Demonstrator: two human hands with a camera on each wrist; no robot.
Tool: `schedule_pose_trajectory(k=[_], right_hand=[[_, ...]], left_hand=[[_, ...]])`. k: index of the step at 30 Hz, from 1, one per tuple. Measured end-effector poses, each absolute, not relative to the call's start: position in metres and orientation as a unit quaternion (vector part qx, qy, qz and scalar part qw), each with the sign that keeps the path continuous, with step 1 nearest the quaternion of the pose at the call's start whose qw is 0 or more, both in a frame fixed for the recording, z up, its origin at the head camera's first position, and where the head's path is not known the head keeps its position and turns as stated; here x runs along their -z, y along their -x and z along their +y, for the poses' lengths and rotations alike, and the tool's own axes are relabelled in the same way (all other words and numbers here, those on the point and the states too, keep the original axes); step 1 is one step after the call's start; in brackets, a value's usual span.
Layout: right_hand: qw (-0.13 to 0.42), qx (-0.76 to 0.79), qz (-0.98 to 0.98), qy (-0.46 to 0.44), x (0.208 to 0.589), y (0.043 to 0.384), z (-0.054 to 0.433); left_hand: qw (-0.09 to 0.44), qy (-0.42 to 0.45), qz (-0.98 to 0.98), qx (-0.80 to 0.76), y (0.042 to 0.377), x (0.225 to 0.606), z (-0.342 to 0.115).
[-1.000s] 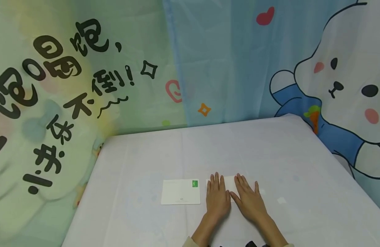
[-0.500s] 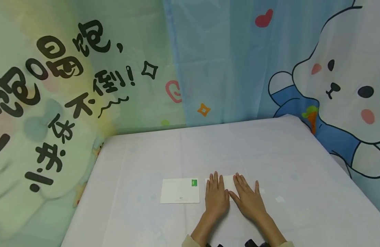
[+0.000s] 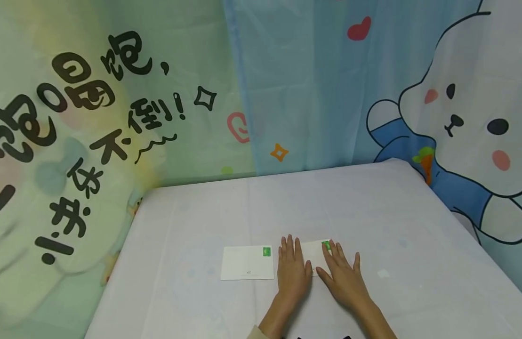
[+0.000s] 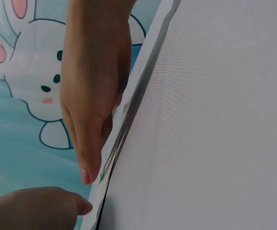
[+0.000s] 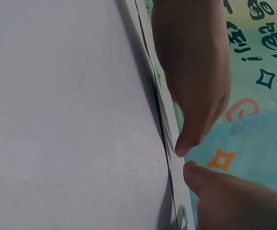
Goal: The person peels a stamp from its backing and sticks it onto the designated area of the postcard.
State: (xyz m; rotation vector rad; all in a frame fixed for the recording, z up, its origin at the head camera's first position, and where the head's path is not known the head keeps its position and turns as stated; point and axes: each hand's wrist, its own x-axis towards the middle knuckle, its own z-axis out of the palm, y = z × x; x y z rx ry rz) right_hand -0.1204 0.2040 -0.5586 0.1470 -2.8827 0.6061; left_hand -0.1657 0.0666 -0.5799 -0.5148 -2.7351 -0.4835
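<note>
Two white cards lie flat on the white tabletop. The left card [image 3: 247, 263] shows whole, with a green stamp at its upper right and small print near its bottom edge. The other card [image 3: 312, 251] is partly hidden under both hands. Its own green stamp [image 3: 326, 245] peeks out by the right fingertips. My left hand [image 3: 293, 273] rests flat over this card's left side, fingers straight and pointing away. Over its right part my right hand [image 3: 344, 278] lies with fingers extended and thumb toward the left hand. Both wrist views show the hands low over the table surface.
The white-covered table [image 3: 193, 221] stretches around the cards. A small pale patch [image 3: 383, 273] shows to the right of the hands. Behind the table hangs a printed curtain [image 3: 286, 84] with a cartoon rabbit, hearts and lettering.
My hands have moved slightly apart, the left one leftward. More of the card beneath them shows now, including its green stamp. The left card stays in place.
</note>
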Motion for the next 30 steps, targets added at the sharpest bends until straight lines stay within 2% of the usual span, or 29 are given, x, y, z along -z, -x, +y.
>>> schedule_pose_trajectory(k=[16, 22, 27, 30], right_hand=[[0.114, -0.171, -0.978, -0.015, 0.565, 0.11, 0.194], [0.11, -0.18, -0.977, -0.017, 0.561, 0.115, 0.193], [0.097, -0.222, -0.97, -0.012, 0.552, 0.121, 0.195], [0.107, -0.242, -0.964, 0.0, 0.541, 0.122, 0.201]], left_hand=[[0.102, 0.194, -0.968, 0.124, 0.152, 0.581, 0.062], [0.095, 0.197, -0.971, 0.094, 0.158, 0.58, 0.061], [0.086, 0.2, -0.96, 0.174, 0.162, 0.57, 0.056], [0.089, 0.201, -0.942, 0.252, 0.163, 0.55, 0.048]])
